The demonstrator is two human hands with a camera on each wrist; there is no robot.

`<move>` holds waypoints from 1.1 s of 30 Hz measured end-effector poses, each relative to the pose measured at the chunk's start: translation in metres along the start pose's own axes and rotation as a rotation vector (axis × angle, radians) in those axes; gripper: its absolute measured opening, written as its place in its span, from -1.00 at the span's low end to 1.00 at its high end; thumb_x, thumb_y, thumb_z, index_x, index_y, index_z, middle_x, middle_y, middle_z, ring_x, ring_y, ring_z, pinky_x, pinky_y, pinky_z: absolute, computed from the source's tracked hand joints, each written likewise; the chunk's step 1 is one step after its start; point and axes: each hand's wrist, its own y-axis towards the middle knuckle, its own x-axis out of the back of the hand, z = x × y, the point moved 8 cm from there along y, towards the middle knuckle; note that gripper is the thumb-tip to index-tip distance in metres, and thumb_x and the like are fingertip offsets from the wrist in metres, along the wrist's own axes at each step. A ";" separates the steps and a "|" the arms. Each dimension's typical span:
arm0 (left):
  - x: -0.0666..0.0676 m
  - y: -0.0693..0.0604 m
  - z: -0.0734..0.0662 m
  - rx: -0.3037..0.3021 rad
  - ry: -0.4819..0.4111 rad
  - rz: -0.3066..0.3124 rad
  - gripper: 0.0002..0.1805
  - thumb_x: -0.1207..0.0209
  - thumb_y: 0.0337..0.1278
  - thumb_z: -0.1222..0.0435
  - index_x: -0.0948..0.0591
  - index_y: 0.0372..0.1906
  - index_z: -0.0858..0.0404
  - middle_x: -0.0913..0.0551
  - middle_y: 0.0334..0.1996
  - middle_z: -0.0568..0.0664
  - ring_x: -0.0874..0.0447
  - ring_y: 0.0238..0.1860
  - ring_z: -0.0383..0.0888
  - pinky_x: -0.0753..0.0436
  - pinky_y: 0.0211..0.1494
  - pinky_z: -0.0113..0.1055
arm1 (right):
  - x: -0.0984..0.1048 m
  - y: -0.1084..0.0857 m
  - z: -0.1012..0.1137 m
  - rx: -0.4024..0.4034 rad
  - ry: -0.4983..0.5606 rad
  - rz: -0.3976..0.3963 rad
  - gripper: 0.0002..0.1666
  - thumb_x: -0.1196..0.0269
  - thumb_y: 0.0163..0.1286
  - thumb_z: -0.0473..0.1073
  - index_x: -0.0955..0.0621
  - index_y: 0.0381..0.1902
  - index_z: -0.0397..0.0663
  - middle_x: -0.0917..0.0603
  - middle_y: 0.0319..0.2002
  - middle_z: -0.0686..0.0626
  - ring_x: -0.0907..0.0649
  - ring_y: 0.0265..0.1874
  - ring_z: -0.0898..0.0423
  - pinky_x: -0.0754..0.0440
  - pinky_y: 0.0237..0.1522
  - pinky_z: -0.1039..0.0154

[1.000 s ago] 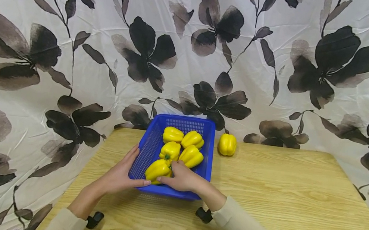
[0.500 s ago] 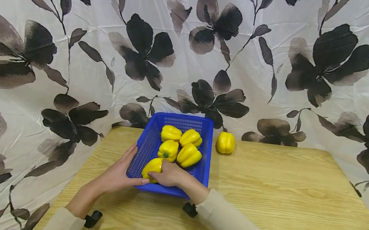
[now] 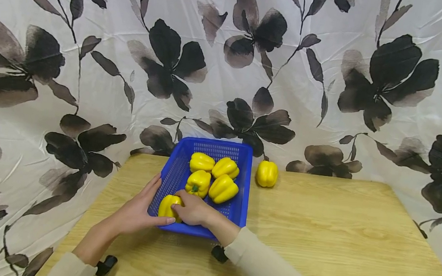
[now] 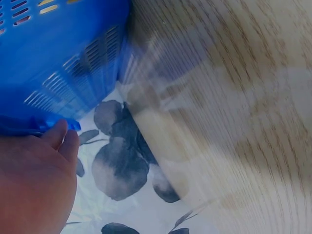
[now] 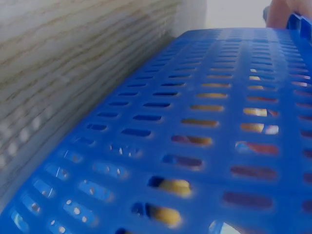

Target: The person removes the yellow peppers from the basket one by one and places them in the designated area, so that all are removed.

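A blue slotted plastic basket (image 3: 244,199) stands at the back left of the table, with several yellow bell peppers (image 3: 223,189) inside. My left hand (image 3: 134,212) grips its near left corner, thumb along the front rim and fingers on the left side. The left wrist view shows those fingers (image 4: 68,141) at the basket's rim (image 4: 24,127). Inside the near left corner, my right hand (image 3: 194,209) holds a bell pepper (image 3: 167,207), partly covered by the fingers. In the right wrist view the basket wall (image 5: 239,183) hides the right hand.
One more yellow bell pepper (image 3: 267,174) sits on the wooden table (image 3: 340,231), right of the basket near the back edge. A flower-printed cloth (image 3: 219,79) hangs behind the table and along its left side.
My right hand has moved left with the bell pepper, away from the other peppers and into the basket's near left corner. The left hand keeps its grip on the basket.
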 end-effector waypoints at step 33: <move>0.000 -0.001 0.003 0.005 0.020 -0.026 0.38 -0.41 -0.02 -0.28 0.15 0.67 0.23 0.22 0.68 0.06 -0.03 0.57 0.32 -0.24 0.42 0.39 | 0.061 -0.033 -0.008 0.018 0.293 -0.146 -0.17 -0.28 0.49 0.06 -0.34 0.44 -0.43 -0.53 0.30 -0.27 -0.55 0.23 -0.09 -0.52 0.29 -0.10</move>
